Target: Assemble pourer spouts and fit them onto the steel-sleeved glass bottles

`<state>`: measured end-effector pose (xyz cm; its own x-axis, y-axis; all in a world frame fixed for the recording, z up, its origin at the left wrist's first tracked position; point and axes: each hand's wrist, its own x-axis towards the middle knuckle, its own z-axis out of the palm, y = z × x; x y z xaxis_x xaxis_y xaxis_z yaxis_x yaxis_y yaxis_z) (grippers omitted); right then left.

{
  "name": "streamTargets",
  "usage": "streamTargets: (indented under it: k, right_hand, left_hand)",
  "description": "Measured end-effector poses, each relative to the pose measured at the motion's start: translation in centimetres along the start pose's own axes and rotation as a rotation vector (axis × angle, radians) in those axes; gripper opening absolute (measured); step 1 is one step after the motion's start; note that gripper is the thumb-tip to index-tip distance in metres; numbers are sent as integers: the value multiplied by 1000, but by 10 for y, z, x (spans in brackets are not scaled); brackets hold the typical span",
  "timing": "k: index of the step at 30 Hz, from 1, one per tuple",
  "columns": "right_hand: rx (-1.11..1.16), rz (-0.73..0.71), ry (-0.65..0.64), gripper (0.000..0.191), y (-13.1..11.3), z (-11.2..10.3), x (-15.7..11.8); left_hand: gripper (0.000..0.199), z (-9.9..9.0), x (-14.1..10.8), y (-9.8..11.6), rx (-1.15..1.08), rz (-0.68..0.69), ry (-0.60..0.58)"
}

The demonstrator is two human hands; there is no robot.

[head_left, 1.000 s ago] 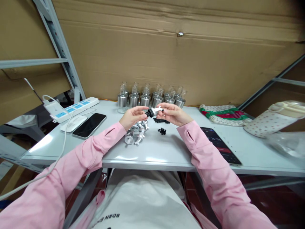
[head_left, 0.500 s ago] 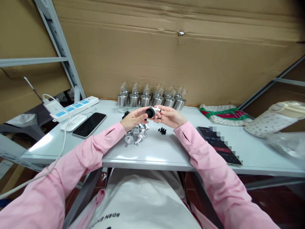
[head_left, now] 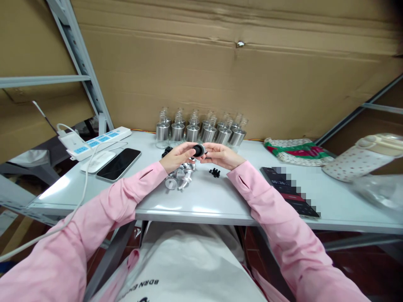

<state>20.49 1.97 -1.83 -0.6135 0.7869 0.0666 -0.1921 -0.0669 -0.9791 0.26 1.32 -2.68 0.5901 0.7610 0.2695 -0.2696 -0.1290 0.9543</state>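
Note:
Above the table, my left hand (head_left: 178, 157) grips a metal spout with a black ribbed stopper (head_left: 198, 151). My right hand (head_left: 223, 155) has its fingers closed on the metal side of the same spout, and they hide much of it. Below my left hand lies a pile of silver spout parts (head_left: 184, 176). Some black stoppers (head_left: 166, 152) show just behind that hand. Several small black caps (head_left: 215, 172) lie below my right hand. Behind both hands stand rows of glass bottles with metal sleeves (head_left: 192, 133).
On the left of the table (head_left: 201, 216) are a phone (head_left: 119, 164), a white charger (head_left: 98, 162) and a power strip (head_left: 97, 142) with cables. At right lie another phone (head_left: 291, 191), a patterned cloth (head_left: 297, 152) and a dotted bottle (head_left: 362, 157).
My right hand has shifted slightly left and its fingers now cover the spout's thin metal end. The black stopper has turned to face me more.

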Motion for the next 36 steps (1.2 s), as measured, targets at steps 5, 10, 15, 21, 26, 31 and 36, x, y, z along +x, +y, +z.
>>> streamTargets:
  k: [5,10,15,21,26,31,36]
  right_hand:
    - [-33,3,3,25,-1,1,0]
    - [-62,-3,-7,25,-1,2,1]
    - [-70,-18,-14,25,-1,4,1]
    - [-96,-8,-56,29,-4,6,-1]
    - [-115,-10,-64,31,-5,7,-2]
    - [-126,-60,-14,30,-3,9,-1]
    - [-152,-97,-3,32,-2,10,1]
  left_hand:
    - [58,0,1,-2,12,7,22]
    - [57,-2,1,-3,16,40,54]
    - [58,2,1,-2,19,39,56]
    - [56,3,1,-2,40,43,64]
    - [51,1,0,0,43,33,48]
    - [46,1,0,2,29,63,14]
    - [43,4,-2,5,47,86,-19]
